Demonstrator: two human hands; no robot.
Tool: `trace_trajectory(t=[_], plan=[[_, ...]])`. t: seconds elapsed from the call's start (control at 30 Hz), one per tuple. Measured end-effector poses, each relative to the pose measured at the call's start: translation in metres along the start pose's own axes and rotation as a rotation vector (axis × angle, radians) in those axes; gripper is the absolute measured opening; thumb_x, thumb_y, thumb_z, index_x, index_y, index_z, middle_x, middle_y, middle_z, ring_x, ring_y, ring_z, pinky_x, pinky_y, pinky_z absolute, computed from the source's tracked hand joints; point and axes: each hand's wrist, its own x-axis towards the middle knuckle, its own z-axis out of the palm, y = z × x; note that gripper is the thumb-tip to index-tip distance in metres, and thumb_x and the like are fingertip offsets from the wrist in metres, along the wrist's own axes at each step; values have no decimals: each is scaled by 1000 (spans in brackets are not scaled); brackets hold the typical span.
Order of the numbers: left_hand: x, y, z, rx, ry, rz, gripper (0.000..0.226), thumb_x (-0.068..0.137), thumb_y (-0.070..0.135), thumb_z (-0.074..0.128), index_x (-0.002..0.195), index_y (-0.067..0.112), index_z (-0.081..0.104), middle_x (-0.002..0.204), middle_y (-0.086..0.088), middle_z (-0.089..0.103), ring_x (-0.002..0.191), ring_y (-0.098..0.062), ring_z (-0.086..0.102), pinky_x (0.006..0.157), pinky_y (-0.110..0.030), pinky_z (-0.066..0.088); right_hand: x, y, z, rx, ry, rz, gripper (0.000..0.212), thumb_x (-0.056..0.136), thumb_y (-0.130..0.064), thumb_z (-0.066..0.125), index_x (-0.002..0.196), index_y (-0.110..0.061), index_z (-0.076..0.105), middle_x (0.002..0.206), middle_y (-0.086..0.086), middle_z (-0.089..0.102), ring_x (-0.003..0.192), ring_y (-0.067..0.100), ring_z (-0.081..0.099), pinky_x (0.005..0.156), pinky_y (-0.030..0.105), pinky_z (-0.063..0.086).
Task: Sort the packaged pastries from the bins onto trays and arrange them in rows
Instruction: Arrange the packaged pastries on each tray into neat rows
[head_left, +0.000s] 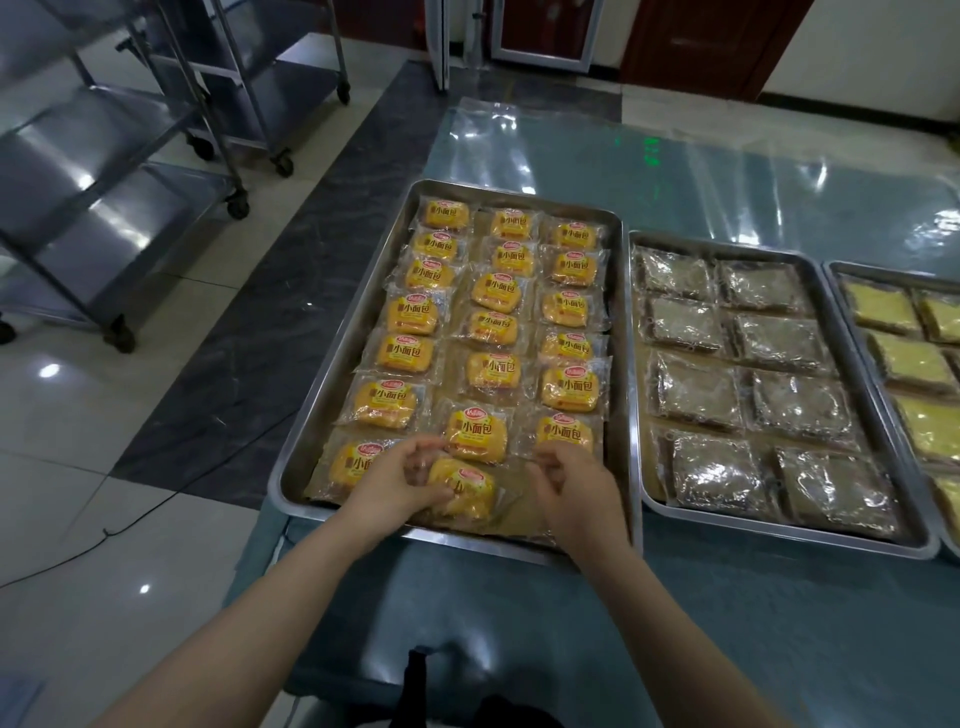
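Observation:
A steel tray (363, 312) on the table holds several yellow packaged pastries in three rows. At its near edge lies one more yellow pastry packet (465, 491), tilted. My left hand (395, 483) grips that packet's left side with curled fingers. My right hand (571, 488) hovers just right of the packet with fingers loosely curled; whether it pinches the clear wrapper edge is unclear. A second tray (636, 364) to the right carries dark pastries in clear wrap, in two rows. A third tray (834, 270) at the far right holds pale yellow pastries.
The table (675, 171) is covered with clear plastic sheet. Steel wheeled racks (130, 171) stand on the tiled floor to the left. A black cable (156, 499) runs across the floor beside the table. Doors are at the back.

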Motion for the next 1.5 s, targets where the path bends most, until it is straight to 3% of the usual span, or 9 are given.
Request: trace_trajectory(t=[0.1, 0.27, 0.4, 0.47, 0.7, 0.97, 1.1, 1.23, 1.5], plan=[[-2, 0, -1, -313, 99, -42, 66, 73, -5, 73, 122, 32, 49, 115, -11, 65, 107, -26, 62, 89, -47, 52, -9, -20, 11, 397, -249, 225, 26, 88, -43, 61, 105, -24, 63, 97, -15, 68, 87, 1, 64, 73, 22, 53], [-7, -6, 3, -318, 56, -13, 68, 67, 14, 77, 127, 29, 49, 100, 0, 71, 99, -19, 66, 78, -32, 55, -10, -28, 17, 745, -255, 434, 9, 86, -9, 68, 88, -4, 61, 83, 10, 74, 69, 21, 71, 50, 23, 50], [-5, -6, 0, -261, 113, -57, 15, 80, 30, 69, 91, 20, 72, 81, -4, 71, 67, -13, 64, 47, -20, 48, -6, -32, 14, 797, -203, 468, 4, 88, 2, 61, 90, -1, 62, 82, 12, 73, 71, 25, 71, 57, 27, 54], [-4, -8, 2, -187, 223, -68, 23, 87, 32, 62, 75, 16, 73, 68, -9, 69, 58, -17, 62, 49, -29, 49, -6, -34, 12, 820, -195, 458, 16, 88, 6, 57, 87, -8, 65, 72, 3, 73, 63, 16, 68, 55, 23, 54], [-7, -3, 19, 469, 460, 177, 30, 98, 28, 43, 71, 23, 55, 59, 8, 57, 56, -6, 54, 47, -18, 32, -11, -24, 0, 685, -197, 308, 29, 90, 6, 55, 92, -21, 65, 66, -1, 68, 53, 3, 59, 52, 14, 46], [-8, -2, 19, 821, 376, 228, 23, 97, 35, 44, 93, 20, 61, 66, 3, 61, 55, -16, 54, 49, -28, 38, -22, -10, 9, 257, -97, 217, 20, 92, -7, 55, 106, -19, 64, 68, -8, 66, 61, 4, 60, 63, 23, 50], [-9, -4, 20, 872, 330, 185, 17, 93, 37, 52, 95, 22, 60, 72, 6, 64, 59, -11, 56, 47, -25, 37, -20, -10, 12, 99, -179, 241, 39, 95, -10, 50, 133, -20, 54, 89, -2, 68, 72, 9, 57, 60, 17, 43], [-4, -2, 16, 777, 332, 116, 17, 91, 35, 57, 101, 22, 62, 72, 8, 60, 62, -9, 52, 48, -23, 33, -14, -18, 20, -27, -190, 235, 32, 93, -7, 47, 120, -17, 60, 88, -3, 63, 74, 11, 54, 57, 20, 40], [2, -1, 4, 650, 300, 89, 24, 88, 29, 63, 109, 19, 58, 78, 6, 62, 69, -12, 59, 53, -24, 38, -21, -3, -6, -207, -15, 42, 44, 87, -7, 55, 129, -21, 56, 124, 1, 57, 111, 21, 51, 92, 31, 42]])
